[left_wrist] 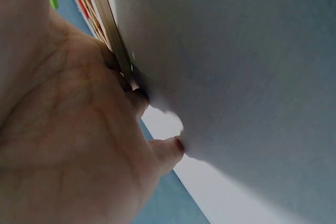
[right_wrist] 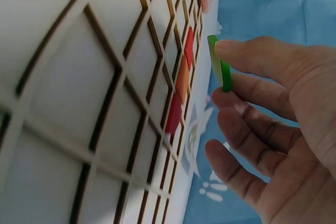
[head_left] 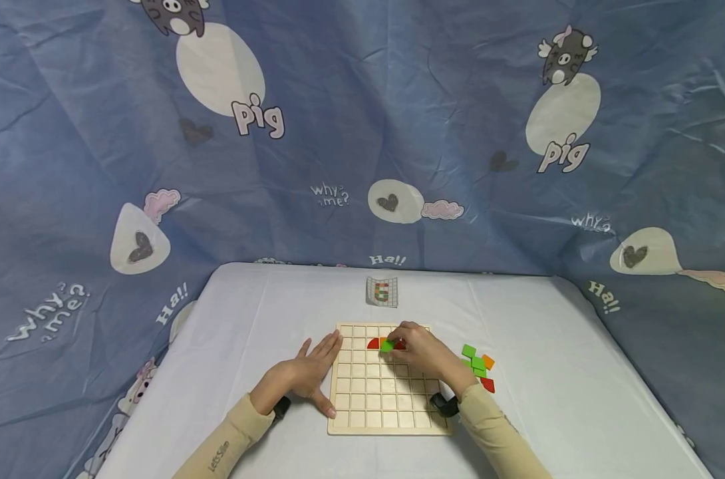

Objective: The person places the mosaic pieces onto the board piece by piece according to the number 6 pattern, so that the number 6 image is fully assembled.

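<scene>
A pale wooden grid board (head_left: 374, 402) lies on the table. My left hand (head_left: 311, 370) rests at its left side, fingers spread straight, touching the board's edge. My right hand (right_wrist: 273, 98) pinches a green square tile (right_wrist: 219, 64) between thumb and index finger, held just above the board. In the board's upper row sit a red rounded tile (right_wrist: 189, 46), an orange tile (right_wrist: 182, 81) and another red tile (right_wrist: 173, 114), side by side. From the head view, the right fingers partly cover this row.
Right of the board lies a loose pile of green tiles (head_left: 478, 364), with an orange tile (head_left: 488, 361) and a red tile (head_left: 487, 385). Behind the board stands a small printed pattern card (head_left: 382, 292). A white cloth (head_left: 267, 319) covers the table; a blue patterned curtain (head_left: 350, 133) hangs behind.
</scene>
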Tool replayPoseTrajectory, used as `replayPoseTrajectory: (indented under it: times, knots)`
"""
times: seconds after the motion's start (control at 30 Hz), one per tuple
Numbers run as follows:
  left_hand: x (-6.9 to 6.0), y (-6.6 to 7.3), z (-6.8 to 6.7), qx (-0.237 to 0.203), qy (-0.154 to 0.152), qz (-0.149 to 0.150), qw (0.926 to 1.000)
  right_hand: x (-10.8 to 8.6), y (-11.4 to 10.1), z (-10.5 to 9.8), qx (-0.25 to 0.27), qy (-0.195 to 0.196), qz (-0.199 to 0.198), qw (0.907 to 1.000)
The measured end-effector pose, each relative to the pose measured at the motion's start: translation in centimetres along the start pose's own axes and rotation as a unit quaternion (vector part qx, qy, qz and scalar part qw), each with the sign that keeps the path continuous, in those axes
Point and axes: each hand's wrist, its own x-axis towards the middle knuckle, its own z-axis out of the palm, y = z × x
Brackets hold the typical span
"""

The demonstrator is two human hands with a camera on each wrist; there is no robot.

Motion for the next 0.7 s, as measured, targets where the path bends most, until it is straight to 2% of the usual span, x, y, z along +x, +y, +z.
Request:
replayPoseTrajectory:
  times: [0.37, 0.7]
  knots:
    - [0.1, 0.0, -0.1, 0.001, -0.008, 0.0, 1.0, 1.3, -1.1, 1.7, -0.037, -0.017, -0.037, 0.9985]
    - [-0.1, 0.2, -0.2, 0.005, -0.006, -0.001, 1.0, 1.5, -1.5, 2.3, -0.04, -0.019, -0.061, 0.9972]
